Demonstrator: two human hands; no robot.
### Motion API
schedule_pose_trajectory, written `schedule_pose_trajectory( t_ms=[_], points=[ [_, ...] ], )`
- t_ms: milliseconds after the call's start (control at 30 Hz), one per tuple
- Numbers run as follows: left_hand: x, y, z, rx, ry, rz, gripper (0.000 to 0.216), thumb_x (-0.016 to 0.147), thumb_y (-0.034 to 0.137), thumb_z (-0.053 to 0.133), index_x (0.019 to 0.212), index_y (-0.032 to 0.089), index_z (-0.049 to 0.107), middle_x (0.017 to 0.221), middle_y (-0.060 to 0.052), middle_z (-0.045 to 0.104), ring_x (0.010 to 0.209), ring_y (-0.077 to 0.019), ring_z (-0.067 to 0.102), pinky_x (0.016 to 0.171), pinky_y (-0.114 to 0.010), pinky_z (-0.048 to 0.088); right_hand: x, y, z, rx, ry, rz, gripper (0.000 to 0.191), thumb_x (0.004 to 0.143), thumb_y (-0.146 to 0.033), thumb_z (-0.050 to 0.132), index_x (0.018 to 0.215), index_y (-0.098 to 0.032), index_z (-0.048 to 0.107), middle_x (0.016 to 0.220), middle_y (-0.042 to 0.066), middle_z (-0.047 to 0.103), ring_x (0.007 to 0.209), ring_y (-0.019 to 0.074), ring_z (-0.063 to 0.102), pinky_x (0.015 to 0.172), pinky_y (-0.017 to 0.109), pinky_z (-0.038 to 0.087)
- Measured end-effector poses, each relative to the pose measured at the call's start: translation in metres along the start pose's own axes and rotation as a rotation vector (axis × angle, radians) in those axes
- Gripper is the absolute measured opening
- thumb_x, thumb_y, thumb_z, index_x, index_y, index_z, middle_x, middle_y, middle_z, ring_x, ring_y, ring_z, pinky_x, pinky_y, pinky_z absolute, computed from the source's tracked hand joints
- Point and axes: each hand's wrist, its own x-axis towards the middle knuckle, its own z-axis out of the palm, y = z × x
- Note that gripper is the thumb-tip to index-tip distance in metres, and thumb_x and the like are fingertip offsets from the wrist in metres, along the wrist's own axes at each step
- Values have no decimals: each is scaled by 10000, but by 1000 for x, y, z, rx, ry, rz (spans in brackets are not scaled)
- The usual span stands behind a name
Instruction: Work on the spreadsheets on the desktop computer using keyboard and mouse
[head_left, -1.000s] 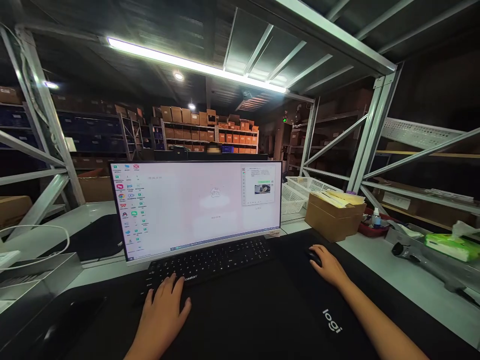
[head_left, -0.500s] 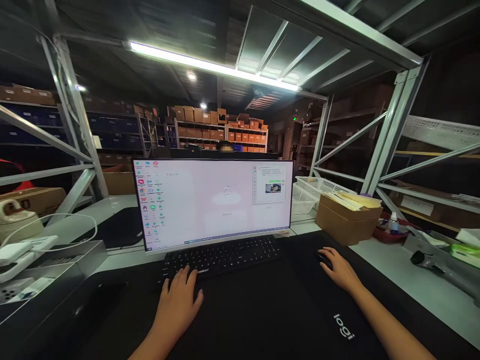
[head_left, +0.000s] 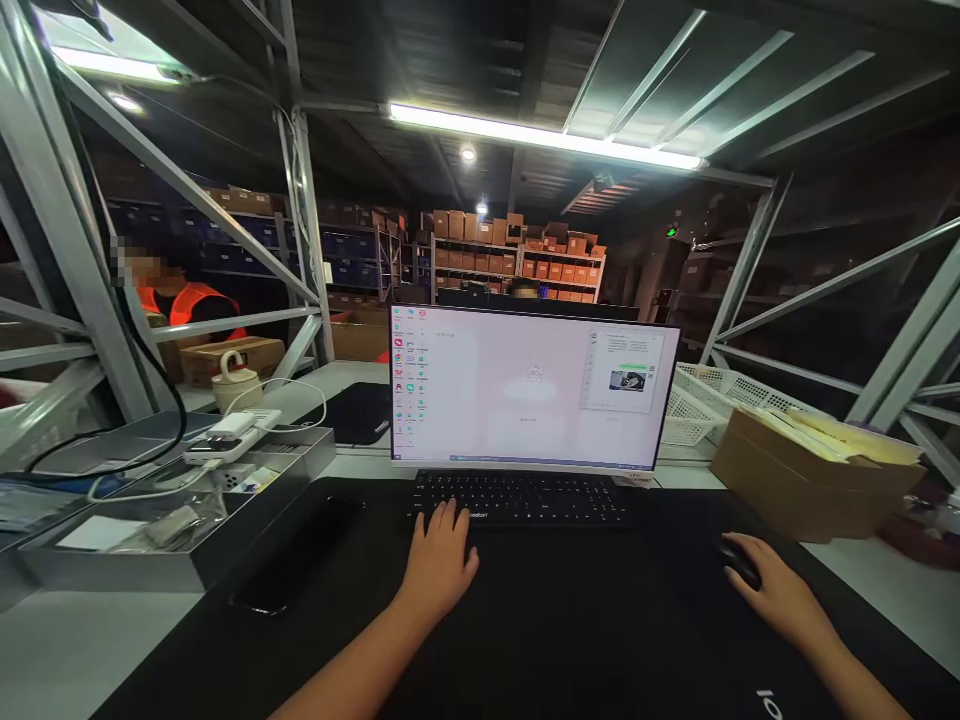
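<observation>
My left hand (head_left: 439, 562) lies palm down at the front left edge of a black keyboard (head_left: 525, 498), its fingers spread over the lower keys. Out to the right, my right hand (head_left: 776, 585) is wrapped over a black mouse (head_left: 740, 562) on a large black desk mat (head_left: 570, 620). Behind the keyboard stands a lit monitor (head_left: 495, 400) with desktop icons down its left side and a small chat window at the right. A dark phone (head_left: 300, 555) rests on the mat, left of my left hand.
Left of the mat, a grey tray (head_left: 195, 555) holds a white power bank with cables. A cream lidded jug (head_left: 236, 382) stands behind it. On the right are a cardboard box (head_left: 795, 485) of papers and white baskets (head_left: 690, 415). A person in an orange vest (head_left: 191, 305) is beyond the rack.
My view has turned left, so the desk things sit further right and the person in orange now shows. Both hands keep their places on the keyboard and the mouse.
</observation>
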Motion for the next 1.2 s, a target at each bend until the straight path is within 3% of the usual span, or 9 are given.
schedule_pose_trajectory(
  t_ms=[900,1200],
  points=[
    [10,-5,9,123,-37,18,578,878,298,404,1412,107,519,1524,-187,442,1426,-345,377,1159,-566,286,1,-35,-16,-39,-9,45,468,929,-505,448,1317,-289,595,1440,74,508,1294,247,537,1108,435,439],
    [10,-10,15,114,-30,20,589,875,317,407,1418,114,515,1529,-179,437,1420,-341,383,1169,-567,267,2,-38,-17,-26,-22,74,481,920,-503,439,1320,-282,589,1448,79,492,1283,253,542,1074,422,462]
  ],
)
